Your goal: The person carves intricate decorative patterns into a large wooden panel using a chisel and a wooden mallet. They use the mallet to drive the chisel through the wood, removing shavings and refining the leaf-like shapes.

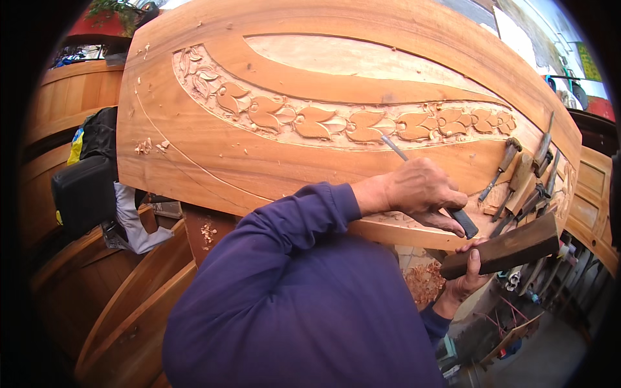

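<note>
My left hand (422,193) is closed around a chisel (396,149) with a dark handle, which pokes out below the fingers. The blade slants up and left, its tip at the edge of a carved flower in the relief band (315,124). This curved band of leaves and flowers runs across a large wooden panel (284,168). Lower right, my right hand (471,279) grips a dark, rectangular wooden block (501,247) near its left end. The block's left end is close to the chisel handle but apart from it.
Several carving chisels (503,165) lie on the panel's right side. Wood shavings (145,146) are scattered over the panel, with more on the floor (424,283). A black padded object (81,194) stands left of the panel. More wooden panels (592,200) are at both sides.
</note>
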Available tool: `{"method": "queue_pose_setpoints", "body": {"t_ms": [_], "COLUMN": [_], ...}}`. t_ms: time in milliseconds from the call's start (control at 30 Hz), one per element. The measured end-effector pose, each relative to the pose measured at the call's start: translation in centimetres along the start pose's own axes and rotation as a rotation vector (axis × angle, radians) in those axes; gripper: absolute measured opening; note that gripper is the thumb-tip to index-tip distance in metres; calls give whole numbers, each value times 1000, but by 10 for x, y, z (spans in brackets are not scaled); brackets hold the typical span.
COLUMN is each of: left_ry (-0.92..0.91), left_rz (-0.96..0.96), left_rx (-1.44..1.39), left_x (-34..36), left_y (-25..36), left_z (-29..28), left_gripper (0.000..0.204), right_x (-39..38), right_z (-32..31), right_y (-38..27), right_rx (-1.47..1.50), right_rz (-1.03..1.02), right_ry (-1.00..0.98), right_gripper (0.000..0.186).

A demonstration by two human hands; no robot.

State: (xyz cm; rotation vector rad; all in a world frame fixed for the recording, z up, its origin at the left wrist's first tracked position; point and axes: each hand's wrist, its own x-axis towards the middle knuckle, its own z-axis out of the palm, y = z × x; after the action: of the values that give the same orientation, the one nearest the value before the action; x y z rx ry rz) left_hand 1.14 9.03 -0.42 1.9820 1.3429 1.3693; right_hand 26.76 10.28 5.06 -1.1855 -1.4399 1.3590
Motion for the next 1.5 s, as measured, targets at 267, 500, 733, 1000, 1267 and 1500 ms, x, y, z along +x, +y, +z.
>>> {"method": "queue_pose_setpoints", "body": {"t_ms": [267,500,733,1000,1267,1500], "left_ry": [51,91,84,111,258,381], "left_rz": [-2,44,18,17,-57,-40], "left_rx": [9,11,63,22,20,30], "left_x": [-4,23,31,35,43,44], "left_y": [6,-5,-22,-29,-31,-29], "left_z": [-2,9,16,19,15,16], "left_gripper": [48,51,51,50,57,57], "right_x": [-3,2,3,9,36,37], "right_z": [8,16,10,8,8,5], "right_y": [3,-2,-5,-9,-37,-8], "right_rx": [-9,7,-45,-30,-129,-423], "right_rz": [18,68,25,33,-121,-214], "right_ry": [17,84,49,45,54,13], "right_gripper": [38,39,43,45,45,60]}}
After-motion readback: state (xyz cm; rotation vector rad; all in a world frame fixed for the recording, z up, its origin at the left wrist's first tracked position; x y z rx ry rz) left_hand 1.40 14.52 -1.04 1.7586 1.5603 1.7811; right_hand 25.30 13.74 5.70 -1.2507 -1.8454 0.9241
